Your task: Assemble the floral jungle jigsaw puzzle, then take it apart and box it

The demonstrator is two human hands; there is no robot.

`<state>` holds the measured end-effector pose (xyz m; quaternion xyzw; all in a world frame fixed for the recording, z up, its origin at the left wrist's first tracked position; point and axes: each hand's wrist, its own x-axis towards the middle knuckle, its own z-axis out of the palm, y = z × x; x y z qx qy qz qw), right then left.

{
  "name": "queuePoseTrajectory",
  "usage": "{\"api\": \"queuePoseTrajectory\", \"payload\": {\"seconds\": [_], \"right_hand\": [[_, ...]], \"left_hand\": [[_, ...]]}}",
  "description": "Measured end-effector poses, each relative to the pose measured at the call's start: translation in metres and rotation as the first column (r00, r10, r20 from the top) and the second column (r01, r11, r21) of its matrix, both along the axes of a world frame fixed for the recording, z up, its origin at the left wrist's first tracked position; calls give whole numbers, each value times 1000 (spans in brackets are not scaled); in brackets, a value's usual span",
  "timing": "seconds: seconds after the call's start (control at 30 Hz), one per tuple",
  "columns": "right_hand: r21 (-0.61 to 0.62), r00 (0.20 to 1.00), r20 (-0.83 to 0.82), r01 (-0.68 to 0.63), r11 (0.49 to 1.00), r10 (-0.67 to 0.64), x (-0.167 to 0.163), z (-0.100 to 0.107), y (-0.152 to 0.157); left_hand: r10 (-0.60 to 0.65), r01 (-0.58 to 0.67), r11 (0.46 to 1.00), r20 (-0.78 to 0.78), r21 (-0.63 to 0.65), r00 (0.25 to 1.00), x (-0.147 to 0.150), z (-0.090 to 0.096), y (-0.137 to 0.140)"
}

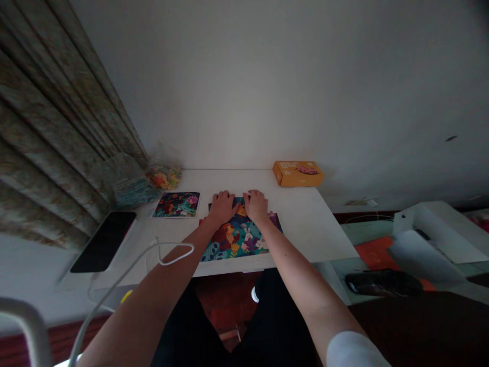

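A colourful jigsaw puzzle (239,239), with a white rabbit and other animals on it, lies flat on the white table near its front edge. My left hand (222,206) rests palm down on its upper left part, fingers stretched forward and thumb out to the side. On the upper right part lies my right hand (255,204), also palm down with the thumb pointing inward. Neither hand holds anything. Both forearms cover the puzzle's sides, and a small strip of its upper part shows between the thumbs.
A small picture card (176,205) lies left of the puzzle. Plastic bags of pieces (165,176) stand behind it by the curtain (57,112). A phone (105,242) with a white cable (132,270) is at far left. An orange box (298,174) sits at the back right.
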<state>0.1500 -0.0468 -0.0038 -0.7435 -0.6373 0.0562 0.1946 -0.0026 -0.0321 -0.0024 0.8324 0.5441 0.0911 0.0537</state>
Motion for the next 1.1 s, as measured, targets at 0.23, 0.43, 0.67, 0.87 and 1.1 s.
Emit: {"api": "queuePoseTrajectory", "payload": {"seconds": [0.23, 0.43, 0.67, 0.87, 1.1], "right_hand": [[2, 977, 158, -144, 990, 141, -10, -3, 0], [20, 979, 145, -148, 989, 144, -7, 0, 6], [9, 997, -59, 41, 999, -41, 1, -3, 8], [128, 993, -121, 24, 991, -9, 5, -5, 9], [170, 995, -88, -28, 985, 43, 5, -5, 10]], "left_hand": [[132, -132, 991, 25, 0, 991, 11, 2, 14], [191, -188, 977, 20, -99, 981, 13, 5, 19], [202, -183, 956, 62, -228, 977, 18, 16, 33], [190, -167, 953, 68, -252, 979, 17, 13, 46], [259, -237, 949, 91, -207, 961, 13, 11, 56]]}}
